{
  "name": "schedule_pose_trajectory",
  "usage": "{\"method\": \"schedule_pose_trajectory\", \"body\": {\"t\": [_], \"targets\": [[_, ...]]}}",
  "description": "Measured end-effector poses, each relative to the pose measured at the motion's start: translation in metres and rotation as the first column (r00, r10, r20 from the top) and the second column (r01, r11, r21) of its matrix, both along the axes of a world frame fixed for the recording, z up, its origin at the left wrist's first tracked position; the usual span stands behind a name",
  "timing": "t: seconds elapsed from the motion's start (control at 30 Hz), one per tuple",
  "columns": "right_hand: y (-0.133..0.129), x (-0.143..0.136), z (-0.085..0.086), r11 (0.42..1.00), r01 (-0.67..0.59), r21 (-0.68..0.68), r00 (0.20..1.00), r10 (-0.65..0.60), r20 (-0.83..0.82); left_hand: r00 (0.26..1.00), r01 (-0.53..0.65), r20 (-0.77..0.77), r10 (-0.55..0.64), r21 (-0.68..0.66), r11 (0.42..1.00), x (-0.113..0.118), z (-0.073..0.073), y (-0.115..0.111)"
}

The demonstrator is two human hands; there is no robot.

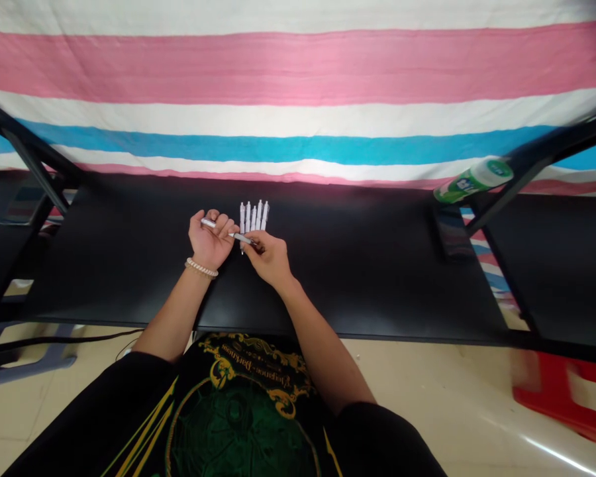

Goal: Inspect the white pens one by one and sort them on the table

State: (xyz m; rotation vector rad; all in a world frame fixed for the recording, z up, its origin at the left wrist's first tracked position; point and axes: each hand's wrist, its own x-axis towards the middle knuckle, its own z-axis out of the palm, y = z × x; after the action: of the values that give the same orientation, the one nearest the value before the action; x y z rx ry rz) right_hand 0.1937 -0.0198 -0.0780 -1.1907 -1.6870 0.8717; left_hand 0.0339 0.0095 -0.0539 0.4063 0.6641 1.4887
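A slim white and silver pen [208, 223] lies across the curled fingers of my left hand [212, 240], whose palm faces up. In line with it, a white pen section [242, 238] is pinched by the thumb and fingers of my right hand [269, 257]. Fingers cover the middle, so I cannot tell whether this is one pen or two pieces. Just beyond my right fingers, several white pens [254, 215] lie side by side on the black table [367, 265], their lower ends partly hidden by that hand.
A green and white canister [473, 180] stands at the table's right end, near a dark phone-like object [451, 232]. Black metal frame bars [541, 156] rise at both ends. A striped cloth [298, 73] hangs behind. A red stool [566, 397] is at lower right.
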Motion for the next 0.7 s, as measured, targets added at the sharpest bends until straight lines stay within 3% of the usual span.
{"method": "schedule_pose_trajectory", "body": {"t": [0.13, 0.4, 0.57, 0.7], "targets": [[-0.003, -0.003, 0.001, 0.999, -0.015, 0.045, 0.999, 0.013, 0.050, 0.999, 0.022, 0.023, -0.022, -0.016, 1.000, -0.002, 0.000, 0.000], [0.000, 0.003, 0.005, 0.994, 0.103, 0.027, 0.993, -0.104, 0.053, 0.991, -0.007, -0.133, 0.000, -0.051, 0.999, 0.012, 0.000, 0.002], [0.003, 0.005, 0.003, 0.993, 0.083, -0.086, 0.996, -0.085, -0.014, 0.993, -0.001, -0.121, 0.002, 0.005, 1.000, 0.012, -0.009, 0.005], [0.005, 0.003, -0.001, 0.995, 0.046, -0.087, 0.992, -0.056, -0.115, 0.987, -0.045, -0.157, 0.043, -0.006, 0.999, 0.010, -0.010, 0.006]]}}
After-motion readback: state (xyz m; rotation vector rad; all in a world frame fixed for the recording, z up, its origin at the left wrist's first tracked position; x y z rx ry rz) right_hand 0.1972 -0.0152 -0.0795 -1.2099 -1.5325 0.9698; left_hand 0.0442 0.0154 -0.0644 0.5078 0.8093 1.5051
